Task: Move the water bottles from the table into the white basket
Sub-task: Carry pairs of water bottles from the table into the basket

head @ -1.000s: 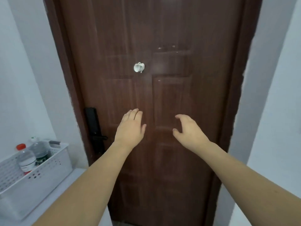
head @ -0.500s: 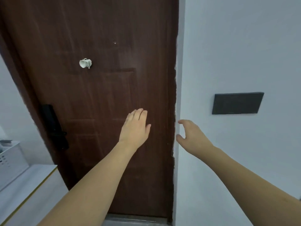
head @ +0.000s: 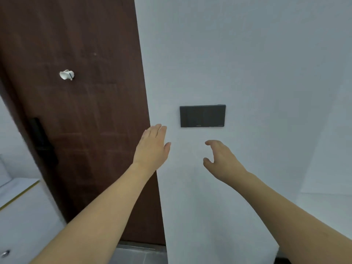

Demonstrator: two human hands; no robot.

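1. Hands reach forward at about chest height, both bare forearms stretching up from the bottom corners of the view.
2. Left hand (head: 152, 147) is seen from the back, flat, its fingers straight and held close together, thumb lying just apart at the side. It holds nothing and overlaps the right edge of a dark brown door (head: 80, 111).
3. Right hand (head: 221, 159) is turned sideways, fingers loosely curled and thumb opened below them, forming a wide cupped gap. Nothing is in it.
4. Both hands float in front of a white wall (head: 247, 54), near each other but not touching.
5. Black rectangular panel (head: 202, 115) sits on the wall just above and between the hands.
6. Small white hook (head: 66, 75) is fixed on the door; a black lock handle (head: 42, 141), blurred, sits near the door's left edge.
7. White cabinet top (head: 19, 187) with a gold edge shows at lower left.
8. Water bottles and the white basket are out of view.
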